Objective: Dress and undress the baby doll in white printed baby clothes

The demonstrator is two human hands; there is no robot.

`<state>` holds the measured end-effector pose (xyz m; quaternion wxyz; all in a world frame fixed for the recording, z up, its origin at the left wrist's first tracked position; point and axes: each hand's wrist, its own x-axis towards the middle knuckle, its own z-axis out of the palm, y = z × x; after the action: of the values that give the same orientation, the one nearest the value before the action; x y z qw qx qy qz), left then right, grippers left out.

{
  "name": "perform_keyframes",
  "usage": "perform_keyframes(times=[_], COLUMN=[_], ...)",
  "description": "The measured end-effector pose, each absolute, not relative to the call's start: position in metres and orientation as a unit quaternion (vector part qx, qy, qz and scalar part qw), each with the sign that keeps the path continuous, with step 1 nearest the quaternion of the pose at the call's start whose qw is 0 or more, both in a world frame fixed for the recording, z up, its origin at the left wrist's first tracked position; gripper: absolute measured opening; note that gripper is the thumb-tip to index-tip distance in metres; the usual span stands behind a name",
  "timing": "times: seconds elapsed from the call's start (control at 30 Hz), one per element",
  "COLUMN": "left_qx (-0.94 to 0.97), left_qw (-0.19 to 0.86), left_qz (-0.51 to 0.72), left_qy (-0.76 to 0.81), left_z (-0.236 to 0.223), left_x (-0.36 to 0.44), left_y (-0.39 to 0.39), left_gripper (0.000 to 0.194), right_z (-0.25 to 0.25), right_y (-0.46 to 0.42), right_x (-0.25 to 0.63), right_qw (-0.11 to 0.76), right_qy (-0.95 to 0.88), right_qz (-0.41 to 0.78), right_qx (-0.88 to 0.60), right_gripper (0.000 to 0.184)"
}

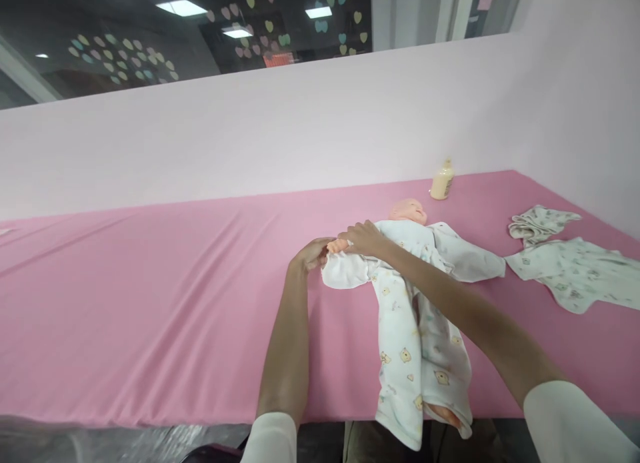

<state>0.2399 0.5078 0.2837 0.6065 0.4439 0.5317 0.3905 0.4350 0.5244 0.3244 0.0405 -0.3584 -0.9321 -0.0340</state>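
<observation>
A baby doll (409,211) lies on its back on the pink-covered table, its head toward the wall. It wears white clothes with a bear print (400,329), and the legs hang over the table's front edge. The doll's small hand (338,245) sticks out at the end of a plain white sleeve (346,271). My right hand (364,237) is closed over the doll's forearm just behind that small hand. On the other side, my left hand (314,253) has its fingers curled at the sleeve's end, touching it; the fingertips are partly hidden. The doll's other sleeve (473,259) lies stretched out to the right.
A pump bottle (442,181) of pale yellow liquid stands near the wall. To the right lie a folded printed cloth (540,223) and a spread printed garment (585,273). The pink sheet (150,303) is wrinkled on the left. A white wall (225,136) borders the back.
</observation>
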Motion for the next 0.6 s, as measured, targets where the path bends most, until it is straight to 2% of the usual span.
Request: perform_keyframes(times=[0.13, 0.27, 0.37, 0.47, 0.53, 0.6], left_qx=[0.45, 0.531, 0.565, 0.599, 0.637, 0.693], left_qw=[0.613, 0.561, 0.463, 0.291, 0.182, 0.143], left_qz=[0.374, 0.3, 0.241, 0.2, 0.204, 0.228], left_qy=[0.53, 0.56, 0.64, 0.718, 0.721, 0.668], left_z=[0.293, 0.308, 0.325, 0.348, 0.363, 0.372], left_x=[0.246, 0.252, 0.254, 0.27, 0.297, 0.336], left_y=[0.504, 0.5, 0.499, 0.496, 0.493, 0.492], left_gripper=[0.026, 0.026, 0.026, 0.024, 0.025, 0.028], right_z=[0.327, 0.341, 0.345, 0.334, 0.319, 0.302], right_y=[0.515, 0.504, 0.495, 0.484, 0.476, 0.47], right_x=[0.436, 0.488, 0.574, 0.67, 0.715, 0.739], right_qw=[0.058, 0.174, 0.21, 0.18, 0.131, 0.116], right_qy=[-0.931, -0.883, -0.788, -0.655, -0.568, -0.548], right_qz=[-0.015, 0.047, 0.038, 0.047, 0.117, 0.177], right_qx=[-0.36, -0.434, -0.577, -0.732, -0.804, -0.809], right_gripper=[0.035, 0.036, 0.043, 0.04, 0.031, 0.031])
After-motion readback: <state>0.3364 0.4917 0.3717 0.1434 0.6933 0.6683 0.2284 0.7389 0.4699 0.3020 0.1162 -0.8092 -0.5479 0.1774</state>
